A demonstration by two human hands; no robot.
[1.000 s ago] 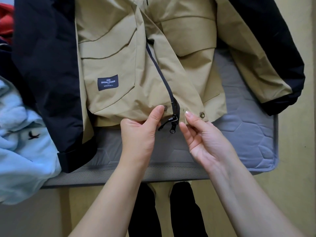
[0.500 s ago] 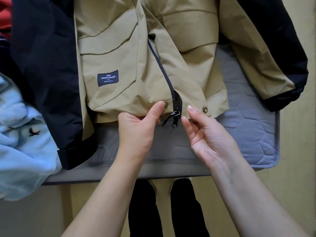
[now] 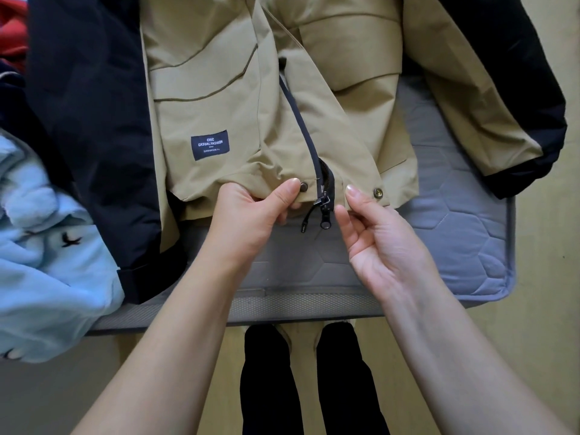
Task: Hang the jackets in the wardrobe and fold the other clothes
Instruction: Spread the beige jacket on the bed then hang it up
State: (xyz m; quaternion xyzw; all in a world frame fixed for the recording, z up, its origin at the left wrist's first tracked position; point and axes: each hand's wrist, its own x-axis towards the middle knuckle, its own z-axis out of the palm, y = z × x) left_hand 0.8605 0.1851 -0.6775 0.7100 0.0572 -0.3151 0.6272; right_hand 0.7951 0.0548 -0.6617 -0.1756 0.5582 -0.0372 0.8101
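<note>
Broadly, the grey mattress (image 3: 455, 215) carries the tan jacket (image 3: 219, 89), spread front-up, dark sleeves out to either side, its hem at the near edge. Closing the front zip before hanging looks to be the step in hand. The left hand (image 3: 248, 221) pinches the cloth just left of the zip, thumb on top, fingers curled beneath; the right hand (image 3: 376, 243) lays its forefinger on the hem just right of it, thumb at the edge below, though whether it grips I cannot tell. Best practice: hold both hem sides level and taut, check the free side sits fully in the zip slider (image 3: 324, 200), then draw up by a pull tab (image 3: 325, 222), keeping the flap by the snap stud (image 3: 303, 185) clear of the teeth
</note>
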